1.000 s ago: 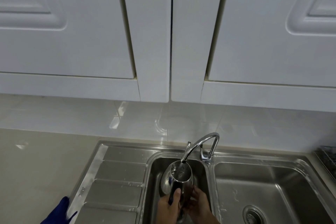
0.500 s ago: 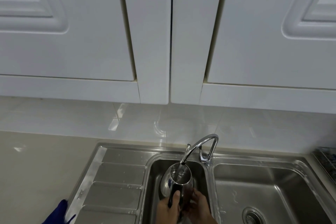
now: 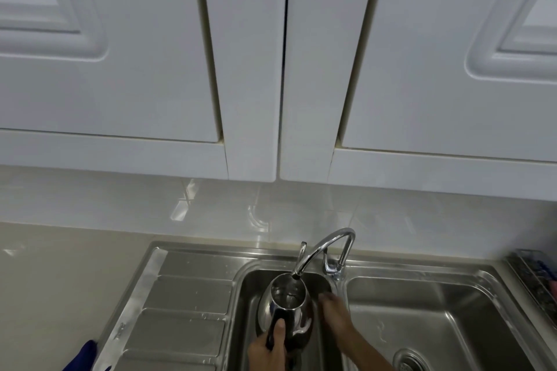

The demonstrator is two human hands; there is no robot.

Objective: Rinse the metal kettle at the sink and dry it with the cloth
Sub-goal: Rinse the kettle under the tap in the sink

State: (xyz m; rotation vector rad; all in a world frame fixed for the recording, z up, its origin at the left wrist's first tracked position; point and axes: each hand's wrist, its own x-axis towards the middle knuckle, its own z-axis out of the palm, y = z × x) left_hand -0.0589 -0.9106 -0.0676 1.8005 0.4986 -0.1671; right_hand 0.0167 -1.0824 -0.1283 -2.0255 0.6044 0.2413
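The shiny metal kettle sits upright in the small left basin of the steel sink, its open top right under the spout of the curved tap. My left hand grips the kettle's dark handle, thumb on top. My right hand is off the kettle, stretched out with loose fingers to its right, below the tap base. A blue cloth shows at the bottom left edge, on the counter beside the drainboard.
A ribbed drainboard lies left of the basins. The larger right basin has a round drain. A wire rack stands at the far right. White wall cabinets hang close overhead.
My right hand has let go of the kettle's side and moved up and right toward the tap base. The left hand still holds the handle.
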